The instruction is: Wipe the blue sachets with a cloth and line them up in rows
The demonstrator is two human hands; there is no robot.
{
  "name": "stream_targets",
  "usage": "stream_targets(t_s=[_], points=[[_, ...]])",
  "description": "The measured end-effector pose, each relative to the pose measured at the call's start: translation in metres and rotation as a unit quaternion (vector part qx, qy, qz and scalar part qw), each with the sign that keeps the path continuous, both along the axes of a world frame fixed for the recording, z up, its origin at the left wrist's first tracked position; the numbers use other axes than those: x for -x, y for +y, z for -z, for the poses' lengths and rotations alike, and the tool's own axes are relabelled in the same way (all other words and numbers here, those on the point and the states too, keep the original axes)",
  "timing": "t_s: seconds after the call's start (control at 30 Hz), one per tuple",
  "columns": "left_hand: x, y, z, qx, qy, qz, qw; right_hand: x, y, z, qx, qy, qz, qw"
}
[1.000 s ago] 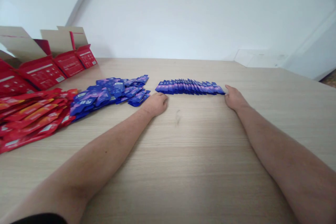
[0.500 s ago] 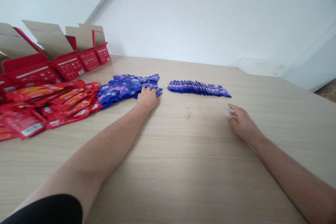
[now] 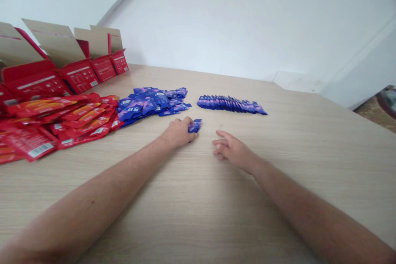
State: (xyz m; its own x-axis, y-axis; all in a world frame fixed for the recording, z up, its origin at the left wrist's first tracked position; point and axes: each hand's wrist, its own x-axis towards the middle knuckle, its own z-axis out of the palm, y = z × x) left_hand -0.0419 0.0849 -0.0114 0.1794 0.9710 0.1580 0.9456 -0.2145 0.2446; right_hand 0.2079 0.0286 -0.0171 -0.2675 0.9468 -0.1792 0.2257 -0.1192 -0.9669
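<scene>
My left hand [image 3: 179, 132] is closed round a few blue sachets [image 3: 194, 125], whose printed ends stick out past its fingers just above the table. To the right, my right hand [image 3: 230, 147] has its fingers apart and holds nothing; a short gap separates it from those sachets. A loose pile of blue sachets [image 3: 145, 102] lies behind my left hand. Beyond both hands a row of overlapping blue sachets [image 3: 231, 103] stretches sideways on the table.
Red and orange pouches [image 3: 68, 121] are heaped at the left, touching the blue pile. Behind them several red cardboard boxes [image 3: 78, 75] stand in a line with raised flaps. A white wall [image 3: 216, 20] borders the wooden table [image 3: 192, 206] at the back.
My left hand has drawn a few blue sachets off the pile, toward me and slightly right. My right hand has moved left, toward my left hand.
</scene>
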Motion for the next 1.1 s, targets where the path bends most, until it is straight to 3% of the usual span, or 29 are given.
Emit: stream_targets(t_s=[0.13,0.23,0.43,0.63,0.8,0.93,1.1], points=[[-0.014,-0.017,0.001,-0.002,-0.053,0.016,0.998,0.050,0.012,-0.004,0.055,0.073,0.008,0.996],[-0.020,-0.018,0.004,-0.012,-0.075,0.027,0.997,0.065,0.021,-0.002,0.060,0.098,0.050,0.992],[-0.022,-0.014,0.009,-0.011,-0.139,0.036,0.990,0.060,0.032,0.004,0.069,0.136,0.107,0.982],[-0.026,-0.018,0.007,-0.012,-0.166,0.074,0.983,0.061,0.035,0.004,0.056,0.095,0.030,0.993],[-0.025,-0.020,0.004,-0.032,-0.223,0.073,0.972,0.059,0.045,0.012,-0.005,0.005,0.024,1.000],[-0.022,-0.019,0.006,-0.032,-0.254,0.048,0.965,0.019,0.050,0.010,-0.064,-0.052,0.051,0.995],[-0.021,-0.018,0.008,-0.022,-0.221,0.044,0.974,-0.099,0.071,-0.014,-0.130,-0.103,0.204,0.965]])
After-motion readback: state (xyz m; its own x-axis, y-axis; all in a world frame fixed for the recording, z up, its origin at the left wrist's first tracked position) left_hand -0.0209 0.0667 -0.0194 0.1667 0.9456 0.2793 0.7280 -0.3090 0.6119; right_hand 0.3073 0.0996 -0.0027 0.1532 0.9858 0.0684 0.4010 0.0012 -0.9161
